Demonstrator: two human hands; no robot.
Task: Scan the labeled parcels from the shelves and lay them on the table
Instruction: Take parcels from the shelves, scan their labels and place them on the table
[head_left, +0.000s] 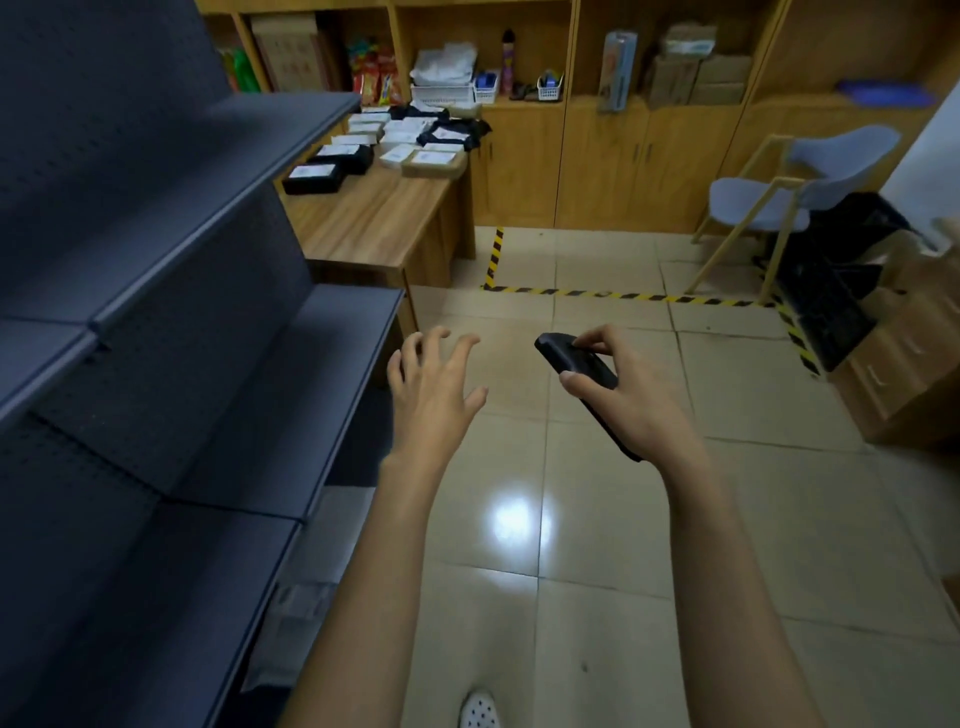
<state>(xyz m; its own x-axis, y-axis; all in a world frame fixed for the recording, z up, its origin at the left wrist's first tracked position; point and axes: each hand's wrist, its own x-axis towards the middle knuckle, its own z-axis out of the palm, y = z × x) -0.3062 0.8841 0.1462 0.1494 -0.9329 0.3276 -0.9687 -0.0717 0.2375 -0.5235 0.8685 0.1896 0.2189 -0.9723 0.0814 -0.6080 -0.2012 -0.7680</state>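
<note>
My right hand (631, 395) grips a black handheld scanner (574, 361) over the tiled floor. My left hand (431, 384) is held out with fingers spread and holds nothing, just right of the dark grey shelves (208, 218). No parcel shows on the shelf boards in view. Several labeled parcels, black ones (314, 179) and white and brown ones (431, 158), lie at the far end of the wooden table (374, 223) ahead on the left.
Wooden cabinets (597, 156) with boxes and baskets line the back wall. A pale blue chair (769, 202) and stacked black crates (831, 291) stand right, inside yellow-black floor tape (623, 296). A clear bag lies under the lowest shelf.
</note>
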